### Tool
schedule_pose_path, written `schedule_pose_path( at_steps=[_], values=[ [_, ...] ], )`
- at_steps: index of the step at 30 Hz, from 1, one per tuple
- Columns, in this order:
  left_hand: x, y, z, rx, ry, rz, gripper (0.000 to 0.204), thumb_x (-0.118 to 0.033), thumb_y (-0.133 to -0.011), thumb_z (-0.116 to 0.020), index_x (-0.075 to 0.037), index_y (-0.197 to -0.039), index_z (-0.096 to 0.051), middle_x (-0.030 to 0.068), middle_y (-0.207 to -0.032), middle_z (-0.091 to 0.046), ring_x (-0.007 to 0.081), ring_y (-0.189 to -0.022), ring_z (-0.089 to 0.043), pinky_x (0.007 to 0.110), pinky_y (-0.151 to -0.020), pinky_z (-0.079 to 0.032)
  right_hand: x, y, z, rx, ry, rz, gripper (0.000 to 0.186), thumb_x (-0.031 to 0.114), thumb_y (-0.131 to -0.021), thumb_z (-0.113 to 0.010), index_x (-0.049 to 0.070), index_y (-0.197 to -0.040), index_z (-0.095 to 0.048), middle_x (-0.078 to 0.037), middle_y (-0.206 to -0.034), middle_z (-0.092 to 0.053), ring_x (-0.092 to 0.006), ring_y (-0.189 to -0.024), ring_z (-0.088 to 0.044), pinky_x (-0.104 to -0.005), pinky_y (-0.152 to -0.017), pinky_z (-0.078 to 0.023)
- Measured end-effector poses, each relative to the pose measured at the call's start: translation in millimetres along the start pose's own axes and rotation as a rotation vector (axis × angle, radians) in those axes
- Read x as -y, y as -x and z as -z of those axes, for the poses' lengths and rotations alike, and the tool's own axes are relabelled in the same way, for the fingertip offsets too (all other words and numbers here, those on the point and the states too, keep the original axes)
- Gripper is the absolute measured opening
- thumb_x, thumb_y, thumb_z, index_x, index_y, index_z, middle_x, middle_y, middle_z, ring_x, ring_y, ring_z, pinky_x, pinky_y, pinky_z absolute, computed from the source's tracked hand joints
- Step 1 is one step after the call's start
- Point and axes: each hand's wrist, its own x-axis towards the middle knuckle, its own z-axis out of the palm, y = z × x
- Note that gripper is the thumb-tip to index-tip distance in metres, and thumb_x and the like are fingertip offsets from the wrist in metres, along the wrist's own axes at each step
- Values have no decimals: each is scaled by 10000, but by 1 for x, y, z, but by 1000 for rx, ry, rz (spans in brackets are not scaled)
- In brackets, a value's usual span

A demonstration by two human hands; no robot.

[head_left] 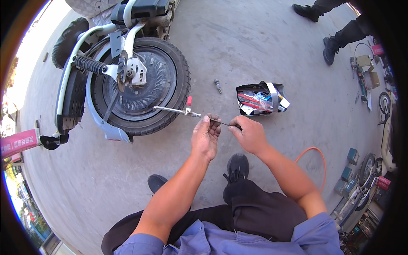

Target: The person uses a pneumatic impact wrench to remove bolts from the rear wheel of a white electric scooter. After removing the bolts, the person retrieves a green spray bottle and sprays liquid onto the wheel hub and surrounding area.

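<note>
My left hand (205, 138) is closed on the end of a slim metal tube tool with a small valve (170, 109), which has a red lever standing up from it. The tube's free end reaches left over the tyre of the scooter wheel (183, 83). A thin dark rod (222, 123) runs from my left fingers to my right hand (250, 135), whose fingers pinch its other end. Whether the rod passes inside the tool is hidden by my left hand. The scooter (68, 80) lies on its side, its hub wheel facing up.
Beyond my hands stand a black tool bag (275, 97) with red-handled tools and a small metal fitting (218, 86). An orange hose (325, 165) curves at the right. Another person's dark shoes (330, 51) show at the upper right. Battery-like boxes (352, 156) and scooters line the right edge.
</note>
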Motion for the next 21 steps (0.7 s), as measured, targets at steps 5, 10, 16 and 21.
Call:
schedule_pose_path(
  at_steps=[5,10,16,21],
  values=[
    [-4,-5,4,-1,1,-5,208,-244,-980,-576,-105,-1134,-568,39,-1058,-658,159,-958,-627,303,-823,-498,-2,-8,-5,38,5,3,136,193,-841,-685,83,-898,-630,-87,-826,-665,-292,-755,-654,-392,-640,-496],
    [-6,-6,5,-12,6,-13,205,-224,-972,-589,-100,-1135,-571,42,-1061,-661,154,-955,-629,292,-811,-498,-4,-12,-7,67,-40,-49,157,201,-841,-685,70,-914,-638,-97,-833,-679,-291,-784,-663,-376,-653,-504],
    [-8,-6,4,-7,-17,-14,212,-228,-963,-605,-100,-1130,-576,37,-1036,-667,151,-946,-631,289,-808,-496,-8,-16,-4,182,-185,-153,201,225,-865,-660,45,-952,-644,-125,-851,-690,-280,-789,-667,-367,-692,-508],
    [-10,-4,2,-29,-13,-4,228,-244,-959,-612,-102,-1132,-572,37,-1050,-661,151,-940,-622,299,-826,-488,-1,-23,-2,231,-162,-148,223,239,-873,-653,42,-977,-644,-129,-872,-688,-279,-797,-660,-372,-708,-501]
  ],
)
